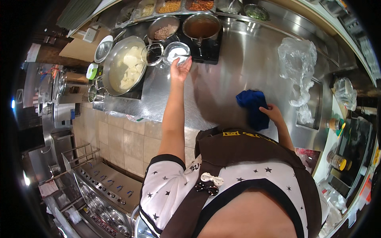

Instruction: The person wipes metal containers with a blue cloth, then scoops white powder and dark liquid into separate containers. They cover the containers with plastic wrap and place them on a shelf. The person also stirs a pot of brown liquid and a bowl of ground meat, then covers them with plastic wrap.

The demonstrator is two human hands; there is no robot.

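Note:
My left hand is at the near rim of a small clear bowl of white powder or grains, its fingers against the bowl. Beside that bowl is a clear container of dark liquid. A large metal pan with pale soft chunks in cloudy liquid lies to its left. My right hand grips a crumpled blue cloth on the steel counter, near the apron.
A pot of brown liquid and a pot of chopped pinkish food stand at the back. Behind them are trays of toppings. Clear plastic bags lie at the right, by a recessed basin.

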